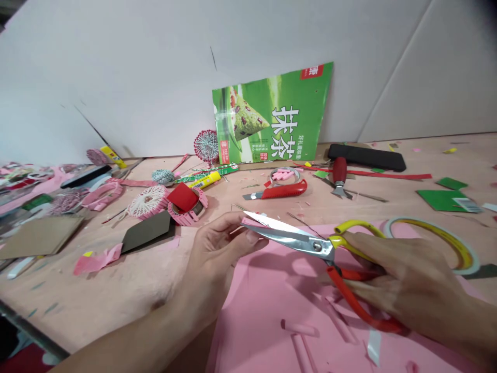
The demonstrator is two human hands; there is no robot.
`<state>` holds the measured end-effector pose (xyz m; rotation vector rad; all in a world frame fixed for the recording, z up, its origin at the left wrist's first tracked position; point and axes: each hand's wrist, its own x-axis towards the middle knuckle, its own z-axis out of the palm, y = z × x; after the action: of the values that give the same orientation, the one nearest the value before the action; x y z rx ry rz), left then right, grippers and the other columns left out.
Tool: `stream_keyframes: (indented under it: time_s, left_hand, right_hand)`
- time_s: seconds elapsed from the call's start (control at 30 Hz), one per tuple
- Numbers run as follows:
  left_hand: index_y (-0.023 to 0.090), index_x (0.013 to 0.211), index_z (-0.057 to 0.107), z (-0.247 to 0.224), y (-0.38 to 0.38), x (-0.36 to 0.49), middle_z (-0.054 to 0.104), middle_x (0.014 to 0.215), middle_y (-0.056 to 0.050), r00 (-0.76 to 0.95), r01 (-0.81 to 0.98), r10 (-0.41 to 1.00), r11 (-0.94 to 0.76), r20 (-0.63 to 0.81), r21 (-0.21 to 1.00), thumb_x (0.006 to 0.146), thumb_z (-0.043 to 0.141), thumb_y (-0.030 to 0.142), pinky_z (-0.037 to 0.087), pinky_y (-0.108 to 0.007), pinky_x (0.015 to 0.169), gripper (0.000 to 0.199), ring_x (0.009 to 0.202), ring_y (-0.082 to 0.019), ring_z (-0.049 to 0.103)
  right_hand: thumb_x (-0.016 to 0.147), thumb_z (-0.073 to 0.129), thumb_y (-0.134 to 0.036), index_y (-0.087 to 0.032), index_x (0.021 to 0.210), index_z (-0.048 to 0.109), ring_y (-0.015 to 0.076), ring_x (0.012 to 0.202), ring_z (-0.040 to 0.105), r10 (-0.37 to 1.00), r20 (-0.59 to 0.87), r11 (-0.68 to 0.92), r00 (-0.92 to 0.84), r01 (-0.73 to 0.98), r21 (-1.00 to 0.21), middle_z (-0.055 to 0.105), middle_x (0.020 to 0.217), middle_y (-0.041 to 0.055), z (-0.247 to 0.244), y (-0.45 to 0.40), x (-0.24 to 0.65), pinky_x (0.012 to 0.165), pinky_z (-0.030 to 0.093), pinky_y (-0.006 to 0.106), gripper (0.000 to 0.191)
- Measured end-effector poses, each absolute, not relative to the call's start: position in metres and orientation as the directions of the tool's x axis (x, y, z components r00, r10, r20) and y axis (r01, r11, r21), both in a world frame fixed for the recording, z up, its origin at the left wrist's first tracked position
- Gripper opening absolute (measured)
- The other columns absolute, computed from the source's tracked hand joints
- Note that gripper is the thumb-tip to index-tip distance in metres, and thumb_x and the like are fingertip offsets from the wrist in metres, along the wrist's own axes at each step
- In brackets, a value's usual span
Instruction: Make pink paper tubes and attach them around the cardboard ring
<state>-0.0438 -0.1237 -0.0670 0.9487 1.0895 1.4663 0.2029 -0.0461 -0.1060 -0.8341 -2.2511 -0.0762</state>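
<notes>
My right hand (pixel 399 280) is wrapped round the yellow and red handles of the scissors (pixel 306 243). The scissor blades are parted and point left, with a small pink paper piece (pixel 254 221) between them near the tips. That pink piece is pinched between the thumb and fingers of my left hand (pixel 221 248). Beneath both hands lies a large pink sheet (pixel 264 300), with several rolled pink paper tubes (pixel 301 328) on its lower part.
A green printed card (pixel 272 114) leans on the white wall. Before it lie a red cutter (pixel 285 190), a red-handled tool (pixel 339 173) and a black case (pixel 367 157). Tape rolls (pixel 471 256) stand right; pink woven rings (pixel 147 202) and dark card (pixel 149 233) lie left.
</notes>
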Motion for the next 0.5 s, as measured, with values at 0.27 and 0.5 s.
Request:
stream_keyframes:
  time_s: [0.27, 0.5]
  left_hand:
    - [0.021, 0.099, 0.081, -0.0672, -0.1228, -0.0438, 0.077, 0.100, -0.005, -0.149, -0.252, 0.989, -0.045, 0.007, 0.967, 0.090, 0.078, 0.023, 0.057, -0.026, 0.092, 0.009, 0.097, -0.017, 0.070]
    - [0.021, 0.098, 0.081, -0.0671, -0.1230, -0.0438, 0.078, 0.099, -0.005, -0.174, -0.249, 0.985, -0.049, 0.005, 0.967, 0.087, 0.081, 0.024, 0.058, -0.029, 0.091, 0.011, 0.095, -0.018, 0.071]
  right_hand:
    - [0.099, 0.048, -0.040, -0.024, 0.061, 0.042, 0.0077, 0.033, 0.039, 0.419, 0.687, 0.823, -0.593, 0.568, -0.012, 0.047, 0.045, -0.0061, -0.0999, -0.0452, 0.2040, 0.038, 0.026, 0.025, 0.042]
    - [0.099, 0.046, -0.044, -0.026, 0.066, 0.044, 0.0114, 0.035, 0.040, 0.414, 0.713, 0.804, -0.566, 0.595, 0.005, 0.046, 0.046, -0.0071, -0.1096, -0.0449, 0.2023, 0.041, 0.029, 0.027, 0.038]
